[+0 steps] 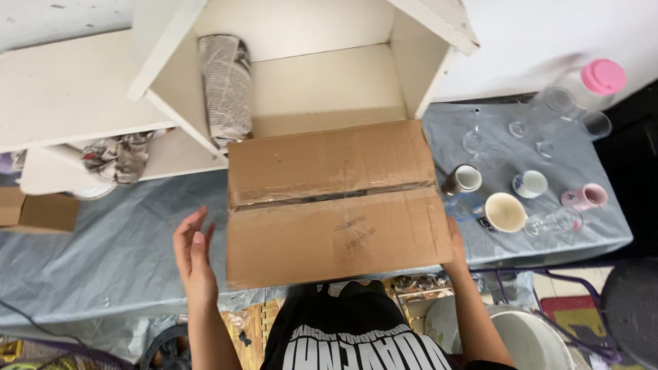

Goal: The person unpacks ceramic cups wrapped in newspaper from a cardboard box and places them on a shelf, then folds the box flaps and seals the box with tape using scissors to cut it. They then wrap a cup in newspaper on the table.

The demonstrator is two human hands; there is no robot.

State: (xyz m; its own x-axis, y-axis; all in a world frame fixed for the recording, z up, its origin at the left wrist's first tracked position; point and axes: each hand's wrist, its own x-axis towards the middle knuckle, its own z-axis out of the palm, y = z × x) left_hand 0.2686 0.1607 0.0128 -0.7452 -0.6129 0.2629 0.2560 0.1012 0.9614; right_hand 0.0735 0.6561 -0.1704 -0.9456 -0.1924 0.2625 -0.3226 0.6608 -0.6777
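Now right hand point(456, 248) grips the cardboard box point(332, 202) (sealed); left hand point(194, 255) hovers released beside it.

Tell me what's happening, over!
Left hand open, just off the cardboard box. Right hand on the box's right edge. Flaps shut. Cups crowd its right side.

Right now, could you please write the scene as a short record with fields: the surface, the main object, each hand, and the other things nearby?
surface: table under a grey plastic sheet
main object: closed cardboard box, flaps shut, at the table's near edge
left hand: left hand open, raised beside the box's left side, not touching it
right hand: right hand against the box's right side, mostly hidden
right of box: cups and clear glasses, bottle with pink lid
behind box: white shelf unit holding a newspaper bundle
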